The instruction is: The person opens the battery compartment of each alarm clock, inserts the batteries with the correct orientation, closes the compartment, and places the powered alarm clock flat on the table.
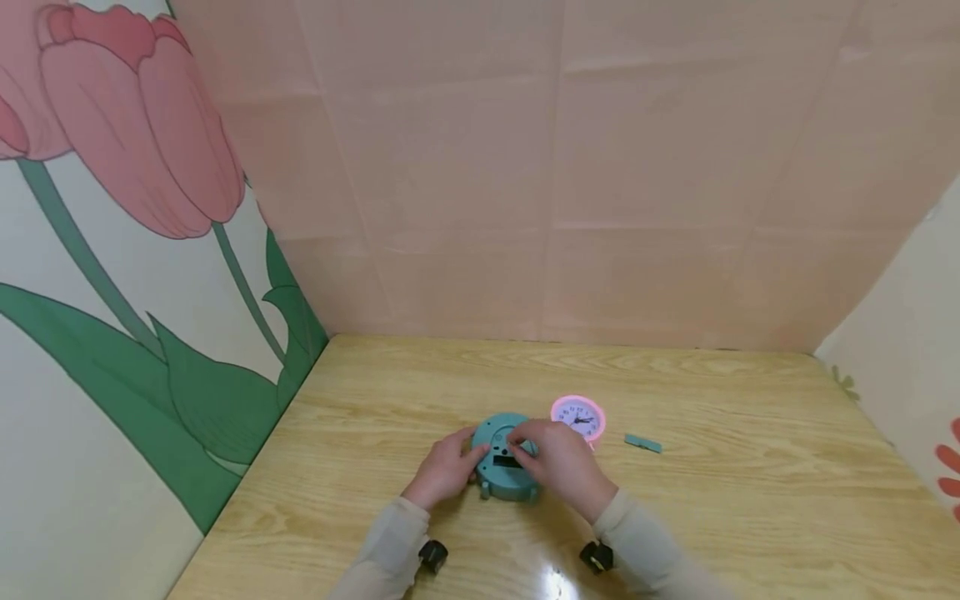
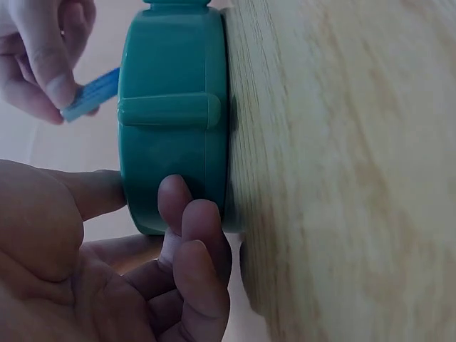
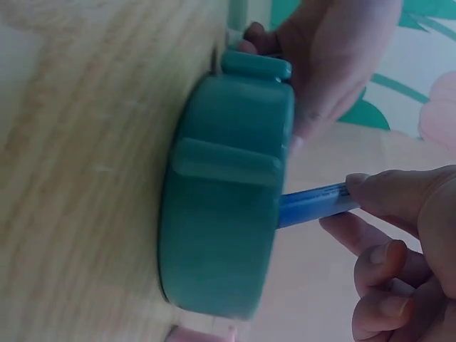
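Observation:
A round teal clock [image 1: 508, 488] lies face down on the table, its back with a dark open battery slot turned up. My left hand [image 1: 444, 469] holds it by the left side; in the left wrist view the curled fingers [image 2: 203, 263] touch its rim. Above the back, my right hand [image 1: 561, 462] pinches a blue battery [image 3: 313, 205] between thumb and fingers. The battery stands tilted, its lower end at the clock's back; whether it sits inside the slot is hidden.
A pink-rimmed clock [image 1: 578, 417] lies face up just beyond the right hand. Farther right is a small teal strip [image 1: 643, 443], like a battery cover. Walls border the wooden table [image 1: 750, 475] at the back and both sides. Small black devices sit at both wrists.

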The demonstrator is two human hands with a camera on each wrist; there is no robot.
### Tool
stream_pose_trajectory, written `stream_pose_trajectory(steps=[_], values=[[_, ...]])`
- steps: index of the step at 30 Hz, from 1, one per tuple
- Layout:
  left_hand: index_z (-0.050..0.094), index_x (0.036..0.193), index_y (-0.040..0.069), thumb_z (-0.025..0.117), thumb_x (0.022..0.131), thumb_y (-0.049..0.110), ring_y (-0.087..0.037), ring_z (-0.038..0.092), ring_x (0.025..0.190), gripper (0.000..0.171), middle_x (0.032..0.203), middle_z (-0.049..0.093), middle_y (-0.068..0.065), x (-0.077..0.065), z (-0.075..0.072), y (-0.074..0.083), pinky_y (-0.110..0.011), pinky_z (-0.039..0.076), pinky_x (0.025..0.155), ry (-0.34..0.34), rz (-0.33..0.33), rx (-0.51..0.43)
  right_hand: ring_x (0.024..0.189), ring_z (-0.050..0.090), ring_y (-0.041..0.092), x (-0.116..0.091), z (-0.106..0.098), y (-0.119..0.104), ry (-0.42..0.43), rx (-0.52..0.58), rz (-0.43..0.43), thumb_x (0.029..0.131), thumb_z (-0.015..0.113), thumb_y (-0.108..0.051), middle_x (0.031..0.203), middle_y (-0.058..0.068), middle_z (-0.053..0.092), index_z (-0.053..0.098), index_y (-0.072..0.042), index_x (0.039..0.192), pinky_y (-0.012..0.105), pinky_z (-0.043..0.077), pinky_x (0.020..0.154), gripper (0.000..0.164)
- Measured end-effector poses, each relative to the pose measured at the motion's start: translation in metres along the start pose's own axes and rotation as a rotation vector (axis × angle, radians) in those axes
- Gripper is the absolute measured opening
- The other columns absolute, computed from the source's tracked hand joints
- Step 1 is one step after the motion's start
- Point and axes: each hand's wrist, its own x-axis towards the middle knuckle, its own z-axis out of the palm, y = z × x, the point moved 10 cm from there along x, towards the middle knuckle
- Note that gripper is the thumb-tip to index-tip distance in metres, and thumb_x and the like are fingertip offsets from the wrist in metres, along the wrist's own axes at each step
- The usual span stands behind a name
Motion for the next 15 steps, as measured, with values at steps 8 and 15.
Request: stream_pose_trajectory(steps=[8, 15], values=[[0.048, 0.147, 0.007, 0.054, 0.104, 0.034, -0.012, 0.055, 0.058, 0.051, 0.070, 0.065, -0.007, -0.001, 0.000, 0.001, -0.027, 0.045, 0.051, 0.004, -0.005, -0.022, 0.077, 0.069, 0.009, -0.002, 0.020, -0.006, -0.066, -0.081, -0.054, 0.085, 0.080, -0.016, 0.088, -0.005, 0.074, 0.077, -0.017, 0.091, 0.022, 0.056, 0.064, 0.007], [0.049, 0.146, 0.007, 0.053, 0.104, 0.036, -0.013, 0.056, 0.059, 0.051, 0.070, 0.065, -0.005, 0.000, 0.000, 0.000, -0.028, 0.046, 0.054, 0.008, 0.006, -0.005, 0.087, 0.069, 0.012, -0.003, 0.029, -0.003, -0.129, -0.069, -0.040, 0.087, 0.078, -0.015, 0.092, -0.005, 0.074, 0.077, -0.016, 0.095, 0.029, 0.059, 0.076, 0.008]])
